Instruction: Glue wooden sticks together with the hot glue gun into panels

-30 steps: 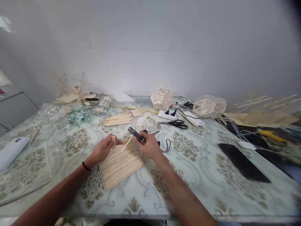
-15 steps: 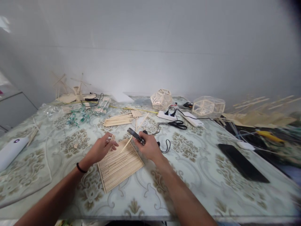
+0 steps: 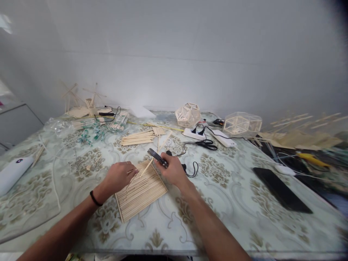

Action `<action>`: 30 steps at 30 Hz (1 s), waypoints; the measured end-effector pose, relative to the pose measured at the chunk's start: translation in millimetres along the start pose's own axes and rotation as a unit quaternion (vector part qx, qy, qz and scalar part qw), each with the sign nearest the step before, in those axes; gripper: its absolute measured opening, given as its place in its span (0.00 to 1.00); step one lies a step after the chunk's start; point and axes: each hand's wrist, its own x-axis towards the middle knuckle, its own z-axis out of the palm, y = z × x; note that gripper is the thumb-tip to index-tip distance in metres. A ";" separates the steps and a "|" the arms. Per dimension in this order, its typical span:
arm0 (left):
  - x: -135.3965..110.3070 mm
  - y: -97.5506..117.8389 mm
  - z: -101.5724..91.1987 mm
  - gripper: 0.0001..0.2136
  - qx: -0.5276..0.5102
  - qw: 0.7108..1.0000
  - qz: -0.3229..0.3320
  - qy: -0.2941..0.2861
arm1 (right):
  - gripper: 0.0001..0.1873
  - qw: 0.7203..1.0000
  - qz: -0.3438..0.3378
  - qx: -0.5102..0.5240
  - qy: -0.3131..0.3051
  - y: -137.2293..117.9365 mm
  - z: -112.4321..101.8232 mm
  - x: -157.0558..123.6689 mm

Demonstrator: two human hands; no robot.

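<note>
A flat panel of glued wooden sticks (image 3: 141, 192) lies on the patterned tablecloth (image 3: 217, 188) in front of me. My left hand (image 3: 119, 175) rests palm down on the panel's left corner, fingers curled over its edge. My right hand (image 3: 172, 170) is closed round dark cutting pliers (image 3: 157, 157), whose jaws point up and left. A single loose stick (image 3: 148, 165) slants across the panel's top edge, just below the pliers' jaws.
A pile of loose sticks (image 3: 137, 137) lies behind the panel. Two stick-frame polyhedra (image 3: 187, 114) stand at the back, beside a white power strip (image 3: 193, 133), black cables and scissors (image 3: 207, 144). A black phone (image 3: 281, 188) lies at the right, a white device (image 3: 12, 172) at the left.
My left hand has come down from holding a short bundle of sticks in the air and now lies on the panel's corner. The right hand with the pliers has hardly moved.
</note>
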 end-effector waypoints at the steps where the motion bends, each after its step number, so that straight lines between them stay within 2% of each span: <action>1: 0.1 -0.1 0.4 0.15 0.011 1.000 -0.003 -0.002 | 0.17 1.000 0.000 -0.001 0.000 -0.1 0.3 -0.1; 7: 1.8 -0.9 1.6 0.16 -0.020 0.999 0.036 0.025 | 0.15 1.000 -0.011 0.002 -0.001 -1.6 -0.2 -0.6; 10: 1.4 2.5 -3.4 0.19 -0.144 0.988 0.008 0.049 | 0.13 0.999 -0.014 -0.027 -0.013 -2.6 -0.6 -0.5; 12: 0.4 5.9 -7.4 0.21 -0.287 0.957 -0.021 0.025 | 0.10 0.997 -0.016 -0.068 -0.030 -4.0 -0.6 -0.4; 14: -1.1 9.5 -10.0 0.22 -0.414 0.910 -0.032 -0.023 | 0.05 0.992 -0.016 -0.116 -0.051 -6.3 -0.4 -0.1; 16: -2.5 13.2 -10.1 0.24 -0.487 0.870 -0.044 -0.059 | 0.02 0.986 -0.014 -0.152 -0.070 -9.5 0.0 0.2; 18: -3.5 16.4 -7.9 0.25 -0.521 0.846 -0.072 -0.084 | 0.02 0.981 -0.011 -0.173 -0.085 -13.2 0.9 0.4; 22: -3.9 20.5 -1.3 0.25 -0.547 0.821 -0.118 -0.113 | 0.04 0.975 -0.013 -0.193 -0.108 -18.7 4.5 0.2; 30: -2.4 20.2 7.5 0.27 -0.597 0.783 -0.140 -0.100 | 0.07 0.971 -0.006 -0.211 -0.114 -20.5 10.9 -0.4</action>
